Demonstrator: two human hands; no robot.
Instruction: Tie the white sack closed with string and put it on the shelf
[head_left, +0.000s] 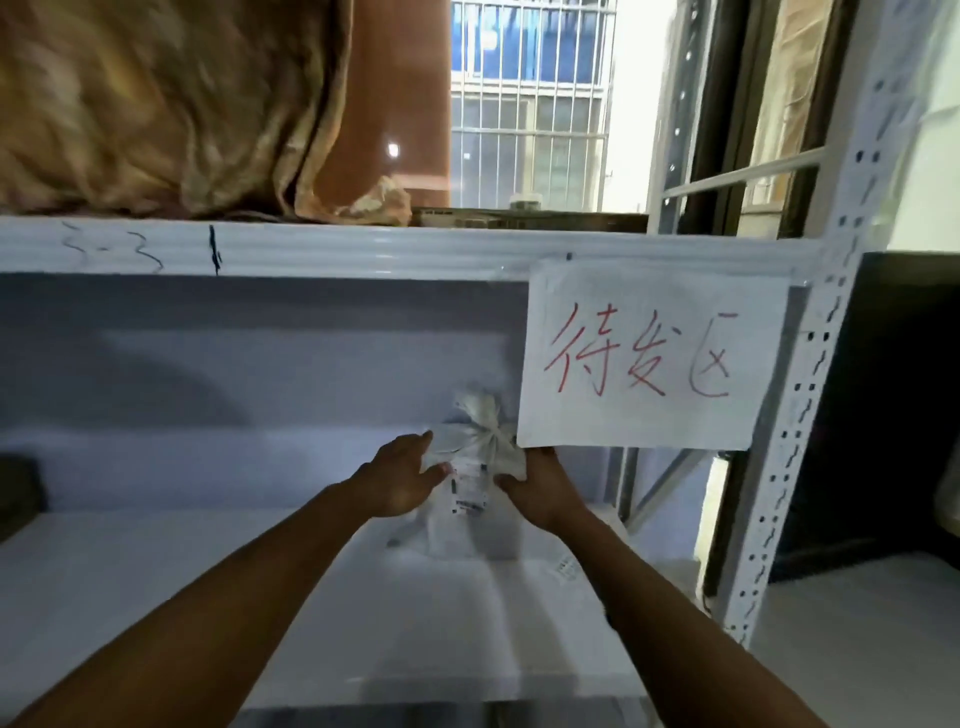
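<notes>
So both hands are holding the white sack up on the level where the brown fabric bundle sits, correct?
Not quite. The left hand and right hand do hold the white sack, but it is in the level below the brown fabric bundle, beside the paper sign. The head view shows this.

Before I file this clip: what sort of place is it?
Probably a storeroom or small warehouse: slotted white metal racking, a handwritten red-ink paper sign hung from the shelf beam, and a tied white sack standing on the shelf.
</notes>
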